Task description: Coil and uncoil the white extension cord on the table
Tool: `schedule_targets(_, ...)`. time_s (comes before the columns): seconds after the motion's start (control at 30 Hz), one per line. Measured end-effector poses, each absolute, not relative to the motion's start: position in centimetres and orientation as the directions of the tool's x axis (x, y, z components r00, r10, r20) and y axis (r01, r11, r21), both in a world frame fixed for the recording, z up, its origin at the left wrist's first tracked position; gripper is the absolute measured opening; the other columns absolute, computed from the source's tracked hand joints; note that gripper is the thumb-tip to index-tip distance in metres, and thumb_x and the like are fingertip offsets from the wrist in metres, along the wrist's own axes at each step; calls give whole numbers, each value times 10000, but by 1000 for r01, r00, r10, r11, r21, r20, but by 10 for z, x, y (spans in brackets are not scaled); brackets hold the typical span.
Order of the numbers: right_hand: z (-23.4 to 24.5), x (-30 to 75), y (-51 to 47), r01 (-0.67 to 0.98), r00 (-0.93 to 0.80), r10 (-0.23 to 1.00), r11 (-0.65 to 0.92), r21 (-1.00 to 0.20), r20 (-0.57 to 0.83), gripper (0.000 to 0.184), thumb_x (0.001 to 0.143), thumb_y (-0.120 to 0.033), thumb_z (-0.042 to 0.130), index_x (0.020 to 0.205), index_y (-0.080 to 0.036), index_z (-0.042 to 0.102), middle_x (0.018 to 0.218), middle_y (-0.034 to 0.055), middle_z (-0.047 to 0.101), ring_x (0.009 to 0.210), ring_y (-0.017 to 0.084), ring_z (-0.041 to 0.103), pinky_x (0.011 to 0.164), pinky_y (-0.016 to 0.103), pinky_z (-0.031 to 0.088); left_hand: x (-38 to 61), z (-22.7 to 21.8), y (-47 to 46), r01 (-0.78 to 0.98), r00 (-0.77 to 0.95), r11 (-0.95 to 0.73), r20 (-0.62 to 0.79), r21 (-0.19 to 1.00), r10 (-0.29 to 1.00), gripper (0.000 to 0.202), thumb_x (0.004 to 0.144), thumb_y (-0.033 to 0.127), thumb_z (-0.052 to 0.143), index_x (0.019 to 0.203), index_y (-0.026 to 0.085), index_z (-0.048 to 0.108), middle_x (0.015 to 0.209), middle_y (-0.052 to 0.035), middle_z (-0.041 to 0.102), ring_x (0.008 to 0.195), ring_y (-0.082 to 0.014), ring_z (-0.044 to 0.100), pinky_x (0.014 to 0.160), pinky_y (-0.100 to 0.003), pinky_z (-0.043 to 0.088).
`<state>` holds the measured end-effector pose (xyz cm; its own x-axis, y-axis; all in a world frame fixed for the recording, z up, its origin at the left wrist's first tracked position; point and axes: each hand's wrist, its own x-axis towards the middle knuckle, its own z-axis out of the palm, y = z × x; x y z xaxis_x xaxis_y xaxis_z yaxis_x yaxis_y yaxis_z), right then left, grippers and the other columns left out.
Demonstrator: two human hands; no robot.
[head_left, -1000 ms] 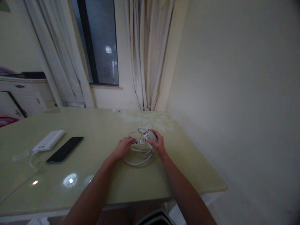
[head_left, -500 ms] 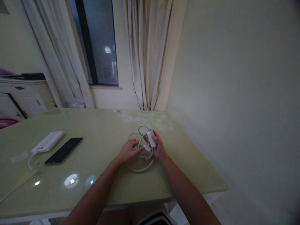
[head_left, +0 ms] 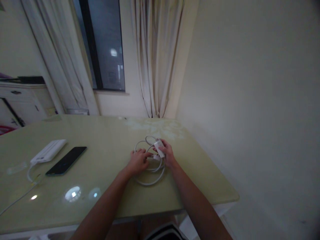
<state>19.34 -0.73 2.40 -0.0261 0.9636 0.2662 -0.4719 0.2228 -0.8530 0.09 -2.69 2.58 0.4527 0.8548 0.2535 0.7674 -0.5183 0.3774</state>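
My right hand point(head_left: 167, 154) is closed around a white rectangular block point(head_left: 159, 148), which looks like an adapter or socket end and is tilted upward. A white cable point(head_left: 153, 184) lies in loose loops beneath and between my hands. Close below the block is a smaller white piece, like a plug point(head_left: 156, 157). My left hand point(head_left: 138, 161) rests at the left side of the loops, fingers curled over the cable and one finger reaching toward the plug. Its thumb and the exact grip are partly hidden.
On the left of the pale green table point(head_left: 105, 133) lie a dark phone point(head_left: 67, 161) and a white power bank point(head_left: 48, 151) with a thin cable point(head_left: 18, 200). A wall point(head_left: 237, 100) stands along the right side; curtains point(head_left: 160, 60) hang behind.
My left hand has drawn slightly back from the plug, its fingers now more curled at the loops. The block in my right hand has tilted a little to the left.
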Motion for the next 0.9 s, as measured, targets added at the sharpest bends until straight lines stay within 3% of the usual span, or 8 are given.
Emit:
schedule_targets(0.1, 22, 190, -10, -314, -66, 948, 276, -908, 311, 485, 639, -281, 843, 1107, -212, 736, 968, 20, 731, 808, 170, 661, 686, 242, 552, 8, 22, -31, 856, 363, -418, 223, 302, 905, 394, 809, 129, 533, 1127, 255, 727, 1096, -102, 662, 1159, -309, 568, 1039, -613, 314)
schedule_targets(0.17, 23, 190, -9, -306, -65, 948, 278, -911, 311, 480, 639, -290, 840, 1102, -210, 737, 955, 13, 720, 817, 169, 649, 700, 248, 553, 11, 20, -32, 871, 335, -399, 248, 286, 909, 308, 834, 129, 534, 1044, 252, 724, 1124, -93, 656, 1167, -298, 566, 1062, -630, 285)
schedule_targets(0.3, 27, 198, -5, -534, -27, 975, 172, -828, 220, 404, 684, -324, 787, 1064, -214, 703, 919, 16, 696, 701, 135, 593, 629, 257, 541, 15, 20, -29, 871, 282, -403, 388, 279, 877, 246, 864, 93, 510, 927, 238, 699, 1133, -79, 631, 1140, -267, 556, 1087, -597, 266)
schedule_targets(0.43, 32, 204, -2, -669, -65, 986, 72, -740, 154, 312, 746, -359, 716, 1013, -203, 679, 909, 38, 693, 613, 110, 511, 540, 230, 468, 12, 21, -20, 803, 125, -374, 483, 464, 867, 184, 808, 89, 564, 827, 216, 696, 1080, -90, 610, 1071, -265, 541, 954, -459, 398)
schedule_targets(0.53, 32, 201, -2, -580, -82, 987, 68, -812, 141, 384, 702, -345, 748, 1050, -191, 697, 902, 33, 690, 613, 106, 512, 514, 207, 442, 3, 19, -12, 690, 61, -456, 583, 562, 810, 111, 776, 128, 607, 698, 198, 646, 1014, -89, 602, 1016, -262, 537, 909, -422, 430)
schedule_targets(0.63, 30, 195, -3, -420, -63, 981, 141, -896, 184, 470, 665, -342, 782, 1106, -201, 701, 927, 22, 689, 680, 127, 558, 550, 209, 470, -7, 18, -5, 584, 9, -556, 679, 592, 734, 228, 824, 187, 594, 599, 189, 557, 1006, -94, 594, 1070, -269, 546, 989, -468, 414)
schedule_targets(0.77, 27, 192, -2, -214, -55, 951, 288, -933, 306, 482, 682, -353, 787, 1131, -203, 700, 978, 29, 708, 833, 178, 623, 706, 249, 517, -13, 18, 0, 431, -10, -638, 710, 638, 704, 345, 902, 296, 582, 581, 196, 501, 1043, -104, 573, 1071, -247, 570, 1009, -451, 442)
schedule_targets(0.9, 20, 189, 2, -51, -53, 927, 369, -928, 372, 500, 702, -412, 784, 1139, -187, 693, 1015, 47, 724, 905, 210, 654, 816, 303, 534, -15, 22, 1, 267, -54, -650, 685, 712, 727, 398, 881, 361, 646, 576, 209, 439, 990, -78, 551, 1068, -230, 598, 1003, -402, 474)
